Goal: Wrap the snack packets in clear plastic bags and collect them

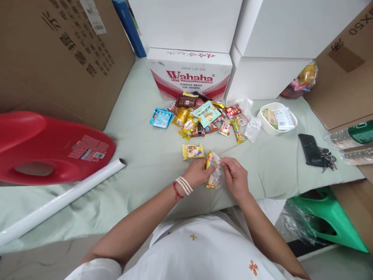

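Between my hands is a clear plastic bag [216, 179] with yellow snack packets inside. My left hand [197, 171], wearing beaded bracelets, is closed around the bag's left side. At the bag's upper right edge my right hand [236, 177] pinches the clear film. Just above my left hand lies a yellow snack packet [192, 151] on the cloth. Farther back is a heap of wrapped snacks, including a light green packet [206, 114], a brown packet [186, 102] and a yellow-green stick packet [237, 131]. Blue packets [162, 118] lie at its left, and a crumpled clear bag [253, 129] at its right.
A Wahaha carton [190, 74] stands behind the heap. On the right are a white bowl [265, 126] with packets, a black phone [309, 149] and keys [329, 158]. A red jug [64, 144] and a white tube [72, 194] lie left. A green stool [344, 229] is below right.
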